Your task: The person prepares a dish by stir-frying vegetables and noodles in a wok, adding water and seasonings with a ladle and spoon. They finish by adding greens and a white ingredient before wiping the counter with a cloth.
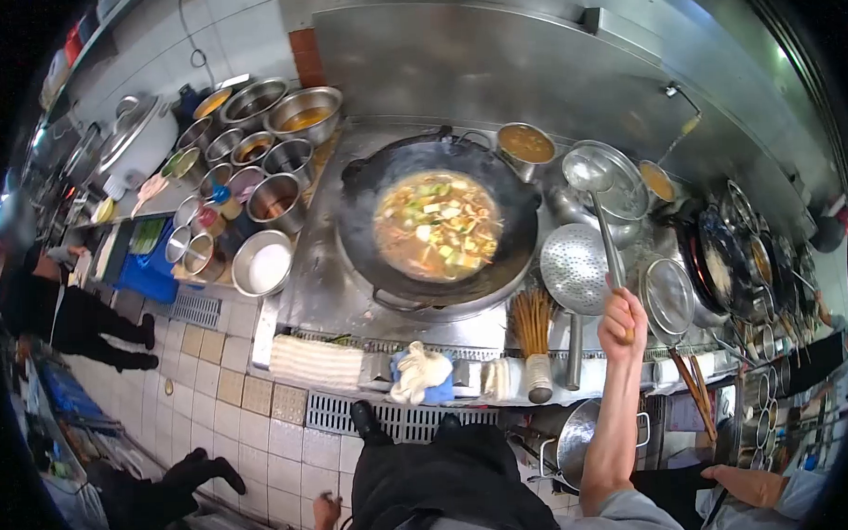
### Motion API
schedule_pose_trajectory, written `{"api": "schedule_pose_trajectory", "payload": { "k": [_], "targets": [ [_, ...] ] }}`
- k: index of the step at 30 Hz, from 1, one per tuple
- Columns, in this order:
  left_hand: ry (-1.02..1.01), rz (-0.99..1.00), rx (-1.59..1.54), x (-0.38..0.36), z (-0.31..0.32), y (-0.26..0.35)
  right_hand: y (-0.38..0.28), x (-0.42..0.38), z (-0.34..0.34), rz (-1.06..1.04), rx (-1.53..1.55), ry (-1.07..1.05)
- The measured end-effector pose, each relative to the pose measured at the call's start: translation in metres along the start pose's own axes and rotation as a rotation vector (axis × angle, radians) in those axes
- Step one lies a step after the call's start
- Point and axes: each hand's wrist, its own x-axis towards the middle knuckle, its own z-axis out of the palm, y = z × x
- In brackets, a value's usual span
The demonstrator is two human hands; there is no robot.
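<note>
My right hand (622, 323) is wrapped round the handle of a long metal ladle (588, 170), whose bowl is over the pots to the right of the wok. A large black wok (514, 210) sits on the steel stove, holding a brothy stew (438, 225) with pale cubes and green pieces. Low at the bottom edge, beside my dark apron, is my left hand (327, 508), fingers curled; whether it holds anything is too small to tell. A perforated skimmer (574, 267) lies between the wok and the ladle handle, next to a bamboo brush (534, 331).
Metal bowls of sauces and a bowl of white powder (263, 264) crowd the left counter. A pot of brown broth (526, 145) stands behind the wok. Folded towels (317, 361) line the front edge. Other people stand at the left and lower right.
</note>
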Motion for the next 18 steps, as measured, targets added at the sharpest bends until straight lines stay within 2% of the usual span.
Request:
{"api": "schedule_pose_trajectory", "payload": {
  "k": [1,2,3,4,6,8,9,10,11,12,13,15,18],
  "targets": [
    [0.071,0.127,0.071,0.027,0.005,-0.017,0.012,-0.01,0.004,0.019,0.025,-0.014],
    [0.253,0.075,-0.169,0.031,-0.025,0.013,0.023,-0.021,0.002,0.05,0.052,-0.042],
    [0.335,0.045,-0.242,0.049,-0.054,0.044,0.04,-0.031,0.012,0.065,0.078,-0.025],
    [0.411,0.066,-0.417,0.082,-0.058,0.039,0.057,-0.041,0.021,0.081,0.103,-0.006],
    [0.406,0.03,-0.711,0.115,-0.12,0.094,0.097,-0.062,0.051,0.105,0.143,0.068],
    [0.519,0.135,-0.89,0.132,-0.184,0.16,0.126,-0.077,0.057,0.155,0.162,0.086],
    [0.476,0.219,-0.892,0.159,-0.199,0.161,0.141,-0.083,0.059,0.198,0.195,0.077],
    [0.413,0.161,-1.001,0.162,-0.231,0.192,0.156,-0.086,0.062,0.241,0.227,0.067],
    [0.383,0.209,-1.133,0.177,-0.25,0.209,0.171,-0.088,0.067,0.267,0.227,0.067],
    [0.434,0.197,-1.21,0.209,-0.255,0.213,0.186,-0.091,0.073,0.302,0.234,0.103],
    [0.358,0.191,-1.26,0.232,-0.269,0.219,0.201,-0.091,0.077,0.332,0.239,0.139],
    [0.159,0.076,-1.608,0.277,-0.312,0.247,0.241,-0.086,0.083,0.427,0.293,0.157],
    [0.055,0.01,-1.708,0.326,-0.325,0.257,0.275,-0.082,0.088,0.485,0.298,0.188]
  ]
}}
